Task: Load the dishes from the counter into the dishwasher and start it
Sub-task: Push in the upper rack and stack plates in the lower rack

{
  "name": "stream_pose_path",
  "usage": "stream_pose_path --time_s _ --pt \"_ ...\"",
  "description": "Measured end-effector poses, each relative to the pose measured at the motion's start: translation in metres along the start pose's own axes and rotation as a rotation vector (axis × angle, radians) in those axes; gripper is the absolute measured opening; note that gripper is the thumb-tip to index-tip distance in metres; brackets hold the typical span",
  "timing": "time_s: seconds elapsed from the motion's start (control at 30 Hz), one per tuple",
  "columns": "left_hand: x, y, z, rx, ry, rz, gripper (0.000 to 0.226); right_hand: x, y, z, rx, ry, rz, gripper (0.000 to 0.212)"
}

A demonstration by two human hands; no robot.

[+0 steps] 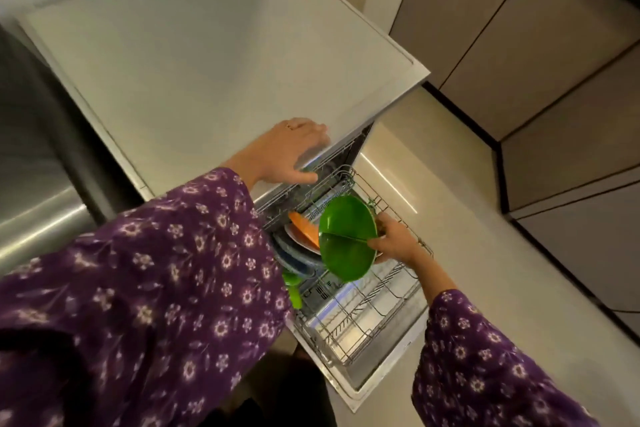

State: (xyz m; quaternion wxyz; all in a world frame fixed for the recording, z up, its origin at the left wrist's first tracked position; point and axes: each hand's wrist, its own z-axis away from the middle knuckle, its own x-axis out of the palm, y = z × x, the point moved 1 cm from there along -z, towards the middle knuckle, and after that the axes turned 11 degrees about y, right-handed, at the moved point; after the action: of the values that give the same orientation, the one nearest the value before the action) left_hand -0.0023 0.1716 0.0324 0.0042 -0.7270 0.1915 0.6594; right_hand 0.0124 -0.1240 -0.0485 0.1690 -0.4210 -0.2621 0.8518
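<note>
- Sleeves (138, 288): purple, floral print, worn on both arms, nearest the camera
- Dishwasher door (381, 367): lowered fully open, just above the floor (467, 218)
- Lower rack (363, 315): wire, drawn out over the door; its near and right parts are seen bare
- Green item (292, 291): lodged at the rack's near left corner, partly hidden by the left sleeve; its kind cannot be told
- Blue dishes (294, 260), white plate (301, 242), orange plate (306, 227): stood on edge, close together, in the left side of the rack
- Green plates (346, 253): two, overlapped and tilted, held just above the middle of the rack, beside the orange plate
- Right hand (394, 239): closed around the right rims of the green plates, thumb laid across them
- Left hand (291, 152): opened flat on the front edge of the dishwasher top (207, 62), fingers spread, nothing held; a ring is worn
- Refrigerator (34, 184): steel, placed to the left of the dishwasher
- Cabinets (519, 45): brown, dark bar handles, ranged along the far right
</note>
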Motion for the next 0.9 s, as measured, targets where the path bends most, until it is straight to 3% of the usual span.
stream_pose_path --time_s 0.13,0.33,0.53,0.67,0.9 --pt "0.017 -0.011 0.002 -0.063 0.106 0.194 0.074 0.031 0.018 -0.052 -0.037 0.129 0.126 0.035" --pt "0.017 -0.017 0.001 -0.057 0.141 0.224 0.066 0.078 0.04 -0.127 -0.156 0.1 0.452 0.035" --pt "0.015 -0.02 -0.001 -0.081 0.123 0.261 0.062 0.134 0.056 -0.201 -0.294 0.12 0.558 0.023" --pt "0.014 -0.019 -0.001 -0.07 0.112 0.285 0.056 0.154 0.056 -0.223 -0.33 0.107 0.66 0.028" --pt "0.013 -0.019 -0.002 -0.106 0.085 0.312 0.054 0.171 0.064 -0.235 -0.238 0.163 0.626 0.026"
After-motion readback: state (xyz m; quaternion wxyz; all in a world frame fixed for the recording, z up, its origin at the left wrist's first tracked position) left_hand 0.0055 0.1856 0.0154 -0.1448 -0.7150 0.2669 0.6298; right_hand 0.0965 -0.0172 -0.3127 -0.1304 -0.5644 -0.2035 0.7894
